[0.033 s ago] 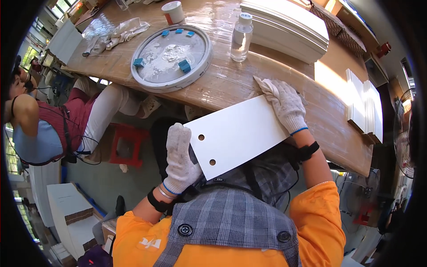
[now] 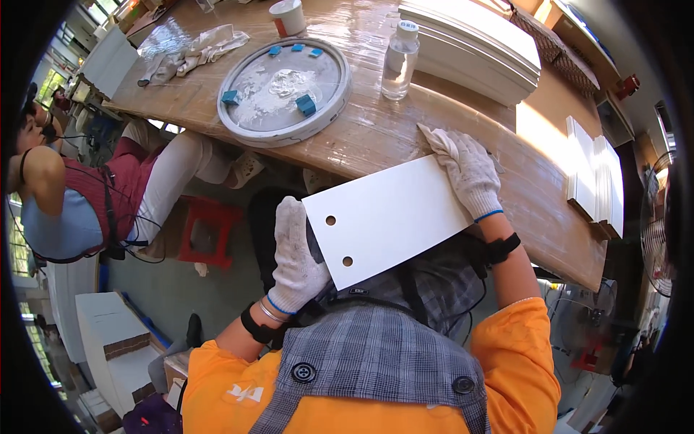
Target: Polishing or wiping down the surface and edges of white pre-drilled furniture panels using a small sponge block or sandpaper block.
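Holding the board (image 2: 390,220) in front of the lap (image 2: 434,278), running from near left to far right, with two holes toward the left end. Grasping by the ends: with the left hand (image 2: 298,253) along the left edge, fingers mostly straight, and with the right hand (image 2: 468,170) over the right end. Cannot tell how the thumbs bear underneath.

For a steady hold, best to support both ends evenly and press inward with flat palms rather than pinch a corner. Lift slightly before turning, so as not to scrape against the table (image 2: 506,163). Keep fingertips out of the holes, and steer well clear of the white paste (image 2: 289,85) on the disc (image 2: 278,138) at far left and of the upright bottle (image 2: 397,69) beyond.
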### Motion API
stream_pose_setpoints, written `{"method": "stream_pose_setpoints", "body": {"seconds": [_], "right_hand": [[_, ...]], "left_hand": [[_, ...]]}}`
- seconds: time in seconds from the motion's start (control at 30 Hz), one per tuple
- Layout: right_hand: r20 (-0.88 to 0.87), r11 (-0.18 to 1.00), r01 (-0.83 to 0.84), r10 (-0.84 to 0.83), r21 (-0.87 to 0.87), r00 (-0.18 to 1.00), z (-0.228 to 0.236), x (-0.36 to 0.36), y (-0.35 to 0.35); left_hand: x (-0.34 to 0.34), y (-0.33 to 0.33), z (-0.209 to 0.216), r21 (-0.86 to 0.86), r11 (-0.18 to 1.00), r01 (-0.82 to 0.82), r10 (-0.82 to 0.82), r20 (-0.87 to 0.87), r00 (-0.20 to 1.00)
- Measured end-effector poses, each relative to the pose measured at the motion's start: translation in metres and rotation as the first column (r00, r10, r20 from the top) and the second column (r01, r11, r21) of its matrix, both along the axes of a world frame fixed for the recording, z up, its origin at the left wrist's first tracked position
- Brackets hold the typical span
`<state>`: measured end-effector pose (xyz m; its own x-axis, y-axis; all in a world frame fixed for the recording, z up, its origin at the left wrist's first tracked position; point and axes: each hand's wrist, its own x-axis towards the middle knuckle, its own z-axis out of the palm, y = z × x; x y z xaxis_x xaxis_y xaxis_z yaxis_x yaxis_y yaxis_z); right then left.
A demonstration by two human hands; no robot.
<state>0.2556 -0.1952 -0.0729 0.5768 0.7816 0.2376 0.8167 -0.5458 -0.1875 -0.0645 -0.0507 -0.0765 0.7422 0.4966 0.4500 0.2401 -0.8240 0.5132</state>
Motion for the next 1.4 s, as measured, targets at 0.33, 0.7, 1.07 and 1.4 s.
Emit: {"method": "stream_pose_setpoints", "body": {"seconds": [0.33, 0.7, 1.07, 1.4], "right_hand": [[0.102, 1.0, -0.015, 0.012, 0.024, 0.995, -0.005, -0.001, 0.001], [0.118, 0.998, -0.021, 0.015, 0.053, 0.993, -0.004, -0.004, 0.002], [0.203, 0.919, -0.393, 0.382, 0.017, 0.901, 0.029, -0.112, 0.024], [0.099, 0.836, -0.544, 0.549, -0.073, 0.83, 0.029, -0.129, -0.011]], "left_hand": [[-0.007, 0.008, -0.018, -0.931, 0.355, 0.08, -0.203, 0.007, 0.979], [-0.012, 0.011, -0.001, -0.675, -0.577, 0.46, 0.131, 0.479, 0.868], [-0.003, 0.007, 0.016, -0.62, -0.648, 0.442, 0.168, 0.45, 0.877], [-0.007, 0.004, -0.001, -0.718, -0.556, 0.42, 0.206, 0.37, 0.906]]}}
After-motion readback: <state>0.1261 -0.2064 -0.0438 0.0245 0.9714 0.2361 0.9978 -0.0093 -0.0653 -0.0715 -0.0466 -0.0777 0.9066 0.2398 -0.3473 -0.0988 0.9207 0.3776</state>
